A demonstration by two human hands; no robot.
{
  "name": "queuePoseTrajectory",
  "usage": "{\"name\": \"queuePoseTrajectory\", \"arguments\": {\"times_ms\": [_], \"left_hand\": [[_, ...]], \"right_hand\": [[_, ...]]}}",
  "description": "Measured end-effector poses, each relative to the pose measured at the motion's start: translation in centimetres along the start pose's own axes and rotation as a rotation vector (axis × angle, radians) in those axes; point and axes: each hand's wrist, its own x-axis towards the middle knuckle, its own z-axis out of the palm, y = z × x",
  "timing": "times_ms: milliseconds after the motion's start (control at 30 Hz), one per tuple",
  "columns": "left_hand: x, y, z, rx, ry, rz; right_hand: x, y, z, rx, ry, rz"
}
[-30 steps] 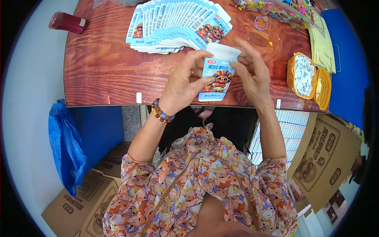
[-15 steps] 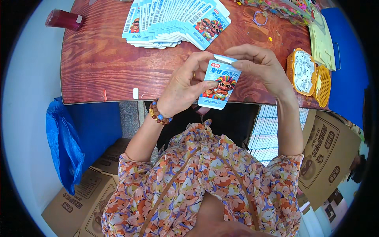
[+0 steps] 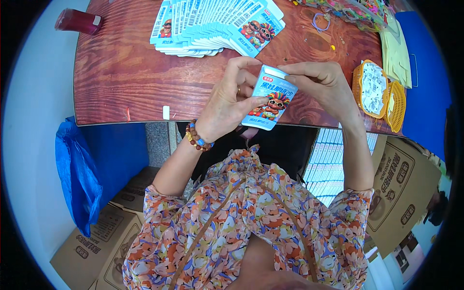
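Nearest the body, both hands hold one small light-blue printed packet (image 3: 269, 99) with a cartoon picture, lifted just above the near edge of the reddish-brown wooden desk (image 3: 121, 72). The left hand (image 3: 227, 104), with a beaded bracelet (image 3: 197, 137) at the wrist, closes on the packet's left side, thumb across the front and forefinger arched over the top corner. The right hand (image 3: 324, 87) pinches the white top strip from the right, fingers narrow. The packet's long axis runs from the body away toward the desk's far side, tilted slightly right at the top, and it sits between the hands, about equally near to each. Beyond it lies bare wood, then a fanned stack of matching light-blue packets (image 3: 212, 24) at the far middle. To the right stand two orange plastic baskets (image 3: 379, 92); far left lies a red cylindrical container (image 3: 77, 21). Open room lies left of the hands.
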Motion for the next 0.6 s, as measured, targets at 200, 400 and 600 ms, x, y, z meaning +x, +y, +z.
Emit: {"name": "queuePoseTrajectory", "arguments": {"times_ms": [200, 400, 600], "left_hand": [[-0.2, -0.2, 0.0, -0.050, -0.024, -0.060], [-0.1, -0.3, 0.3, 0.009, -0.020, 0.008], [-0.1, -0.1, 0.3, 0.002, -0.056, -0.051]], "right_hand": [[-0.6, -0.1, -0.2, -0.256, -0.038, -0.155], [-1.5, 0.6, 0.7, -0.458, 0.051, -0.373], [-1.5, 1.8, 0.8, -0.492, 0.063, -0.422]]}}
